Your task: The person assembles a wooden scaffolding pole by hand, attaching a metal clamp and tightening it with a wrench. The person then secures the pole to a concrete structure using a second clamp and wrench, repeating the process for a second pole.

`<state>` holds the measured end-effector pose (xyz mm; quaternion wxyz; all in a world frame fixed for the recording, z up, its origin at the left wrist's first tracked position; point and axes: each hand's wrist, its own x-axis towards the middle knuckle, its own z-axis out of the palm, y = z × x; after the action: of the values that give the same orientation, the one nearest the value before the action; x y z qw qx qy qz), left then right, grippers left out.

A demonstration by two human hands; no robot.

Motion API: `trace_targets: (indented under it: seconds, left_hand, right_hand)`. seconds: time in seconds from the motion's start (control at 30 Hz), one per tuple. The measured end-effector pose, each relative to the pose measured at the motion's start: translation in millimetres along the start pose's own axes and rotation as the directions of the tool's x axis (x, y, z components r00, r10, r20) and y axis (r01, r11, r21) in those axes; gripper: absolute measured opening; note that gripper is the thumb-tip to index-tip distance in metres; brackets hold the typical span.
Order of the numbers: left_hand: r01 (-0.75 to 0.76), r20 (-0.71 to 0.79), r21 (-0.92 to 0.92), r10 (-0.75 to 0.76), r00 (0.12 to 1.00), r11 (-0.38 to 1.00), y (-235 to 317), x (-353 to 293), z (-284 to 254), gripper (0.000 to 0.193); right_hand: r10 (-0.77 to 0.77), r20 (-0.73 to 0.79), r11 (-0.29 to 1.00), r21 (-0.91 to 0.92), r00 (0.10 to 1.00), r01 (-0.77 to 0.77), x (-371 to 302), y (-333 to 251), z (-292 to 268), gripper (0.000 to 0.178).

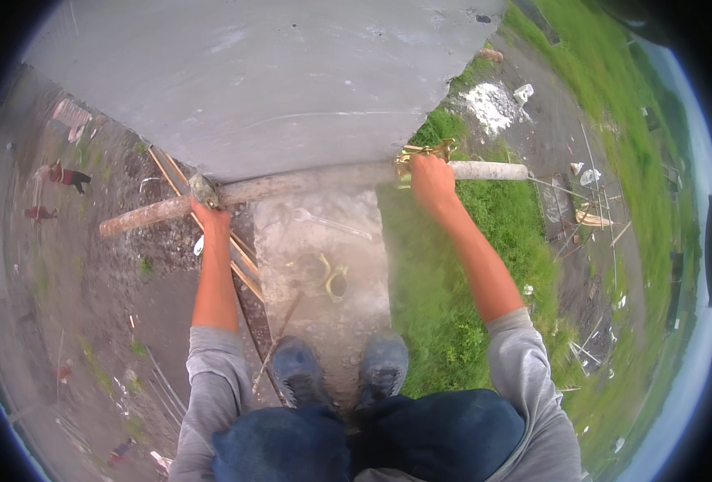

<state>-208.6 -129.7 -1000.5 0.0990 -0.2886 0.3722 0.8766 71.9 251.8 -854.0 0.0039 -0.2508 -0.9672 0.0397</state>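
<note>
A long, rust-stained scaffold tube lies crosswise in front of me, along the lower edge of a grey concrete face. My left hand is closed at the tube's left part, against a grey, dirt-covered scaffold clamp. Farther right, my right hand is closed on a gold-coloured scaffold clamp at the tube; its fingers hide part of the clamp. Between my arms, a wrench lies on the narrow concrete ledge. Closer to my boots rests another gold-coloured clamp.
My boots stand on the ledge, with a drop on both sides. Wooden poles and a thin rod run by its left edge. Far below are people on dirt at left, grass and a white heap at right.
</note>
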Motion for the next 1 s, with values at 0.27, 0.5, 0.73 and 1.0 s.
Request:
trace_targets:
  seconds: [0.27,0.5,0.73,1.0]
  left_hand:
    - [0.016,0.012,-0.092,-0.015,1.000,0.996,-11.3,11.2,-11.1,0.043]
    - [0.068,-0.040,-0.168,-0.076,0.996,0.983,-18.4,19.8,-11.5,0.051]
    - [0.133,0.053,-0.203,-0.125,0.991,0.970,-8.7,6.8,-8.2,0.036]
    - [0.118,0.151,-0.198,-0.089,0.985,0.973,-19.2,3.0,-17.4,0.043]
  right_hand:
    - [-0.077,-0.188,0.991,0.096,0.979,0.096,10.7,-17.5,-10.2,0.032]
    - [-0.144,0.405,0.987,0.127,0.903,0.100,-20.0,-73.2,-86.2,0.046]
    - [-0.759,0.305,0.648,0.267,0.576,0.713,4.1,-174.4,-54.0,0.033]
    - [-0.840,-0.164,0.496,0.157,0.518,0.854,32.6,-298.3,11.7,0.047]
